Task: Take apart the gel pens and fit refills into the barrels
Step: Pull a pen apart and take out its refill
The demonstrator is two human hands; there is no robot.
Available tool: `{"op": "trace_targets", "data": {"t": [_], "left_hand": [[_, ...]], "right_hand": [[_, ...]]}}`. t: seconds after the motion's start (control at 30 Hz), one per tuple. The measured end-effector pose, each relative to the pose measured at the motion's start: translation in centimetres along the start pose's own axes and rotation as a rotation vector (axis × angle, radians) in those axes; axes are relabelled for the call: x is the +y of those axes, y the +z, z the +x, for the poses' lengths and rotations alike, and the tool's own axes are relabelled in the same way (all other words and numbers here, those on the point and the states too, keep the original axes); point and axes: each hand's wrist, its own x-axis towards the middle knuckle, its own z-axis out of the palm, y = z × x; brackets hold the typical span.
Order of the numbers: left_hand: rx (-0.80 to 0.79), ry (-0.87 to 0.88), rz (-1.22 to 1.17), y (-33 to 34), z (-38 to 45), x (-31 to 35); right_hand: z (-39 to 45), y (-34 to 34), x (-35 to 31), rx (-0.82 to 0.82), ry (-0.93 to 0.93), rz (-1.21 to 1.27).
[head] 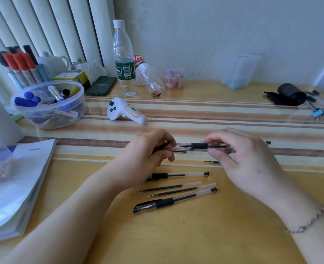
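My right hand [239, 159] pinches an uncapped gel pen [199, 145] with a black grip, its tip pointing left, held level above the table. A thin black pen part [164, 146], which looks like a cap, is held in the curled fingers of my left hand [147, 155]. Below my hands lie a capless pen [178, 175], two loose refills [167, 187] [182, 191] and a capped gel pen [174, 201]. Another short refill piece [211, 161] lies beside my right thumb.
A white controller [127, 111], a water bottle [124, 60] and a bowl of markers [48, 103] stand further back. A booklet [18, 187] lies at the left. A black roll [290, 94] and small parts sit far right.
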Motion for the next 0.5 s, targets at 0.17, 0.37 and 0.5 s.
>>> {"op": "trace_targets", "data": {"t": [0.17,0.37,0.5], "left_hand": [[0.028,0.035,0.068,0.1,0.0,0.1],[-0.038,0.096,0.025,0.5,-0.3,0.8],[-0.076,0.104,-0.014,0.7,-0.4,1.0]], "right_hand": [[-0.1,0.0,-0.2,0.004,-0.026,0.007],[-0.1,0.1,-0.7,-0.032,-0.102,0.033],[-0.2,0.2,-0.9,0.003,-0.152,0.056]]}}
